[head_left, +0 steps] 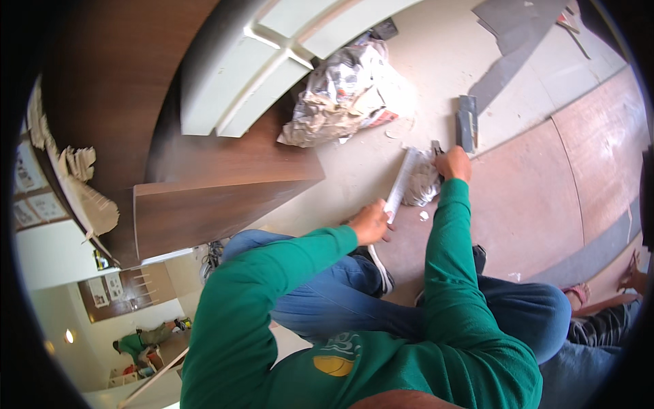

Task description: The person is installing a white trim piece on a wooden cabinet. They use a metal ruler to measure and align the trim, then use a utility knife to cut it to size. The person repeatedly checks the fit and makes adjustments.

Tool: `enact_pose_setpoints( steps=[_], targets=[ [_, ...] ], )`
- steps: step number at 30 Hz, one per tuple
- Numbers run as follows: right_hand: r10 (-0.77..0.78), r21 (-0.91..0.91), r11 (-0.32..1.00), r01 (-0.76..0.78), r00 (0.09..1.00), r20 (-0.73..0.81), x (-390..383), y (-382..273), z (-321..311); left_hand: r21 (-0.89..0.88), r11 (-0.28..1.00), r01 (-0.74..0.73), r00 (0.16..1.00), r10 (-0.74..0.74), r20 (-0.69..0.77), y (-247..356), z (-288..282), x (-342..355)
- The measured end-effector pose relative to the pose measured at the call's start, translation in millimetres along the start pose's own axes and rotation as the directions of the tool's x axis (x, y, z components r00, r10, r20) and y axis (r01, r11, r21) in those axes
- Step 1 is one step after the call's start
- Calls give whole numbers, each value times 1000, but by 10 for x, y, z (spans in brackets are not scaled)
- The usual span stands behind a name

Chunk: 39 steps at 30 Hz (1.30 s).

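Note:
My left hand is closed on the near end of a long, narrow white or silvery strip, which slants away from me just above the board. My right hand is curled, with a small dark tool showing beyond its fingers; its kind is too small to make out. Between the hands, beside the strip, lies a crumpled clear plastic bag with something pale in it. Just past my right hand sits a dark grey, flat, oblong thing with a lighter strip along it.
A brown board lies on the floor before my crossed legs. Brown wooden panels and a white frame stand at left. Beyond lie a crumpled printed sack and grey sheet pieces. Another person's foot is at right.

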State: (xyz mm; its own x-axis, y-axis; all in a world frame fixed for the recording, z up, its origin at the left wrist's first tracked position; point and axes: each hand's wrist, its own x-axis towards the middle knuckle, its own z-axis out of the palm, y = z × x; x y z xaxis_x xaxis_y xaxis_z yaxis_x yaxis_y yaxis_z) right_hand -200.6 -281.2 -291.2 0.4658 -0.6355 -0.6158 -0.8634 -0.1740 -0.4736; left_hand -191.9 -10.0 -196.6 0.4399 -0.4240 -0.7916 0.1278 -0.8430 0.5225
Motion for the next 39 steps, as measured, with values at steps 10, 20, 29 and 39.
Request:
enact_pose_setpoints(
  steps=[10, 20, 29, 39],
  targets=[
    [-125, 19, 992, 126, 990, -63, 211, 167, 49, 500, 687, -527, 418, 722, -552, 1242, -585, -287],
    [-442, 357, 850, 387, 893, 85, -95, -425, -710, 797, 578, -176, -171, 779, -603, 1671, -1661, -431],
    [-447, 478, 812, 335, 883, 141, -94, -747, -779, 546, 659, -517, -102, 586, -804, 1912, -1656, -305],
    [-546, 684, 666, 296, 819, 177, -321, -957, -1017, 455, 632, -627, -42, 556, -830, 1887, -1684, -265]
  ],
)
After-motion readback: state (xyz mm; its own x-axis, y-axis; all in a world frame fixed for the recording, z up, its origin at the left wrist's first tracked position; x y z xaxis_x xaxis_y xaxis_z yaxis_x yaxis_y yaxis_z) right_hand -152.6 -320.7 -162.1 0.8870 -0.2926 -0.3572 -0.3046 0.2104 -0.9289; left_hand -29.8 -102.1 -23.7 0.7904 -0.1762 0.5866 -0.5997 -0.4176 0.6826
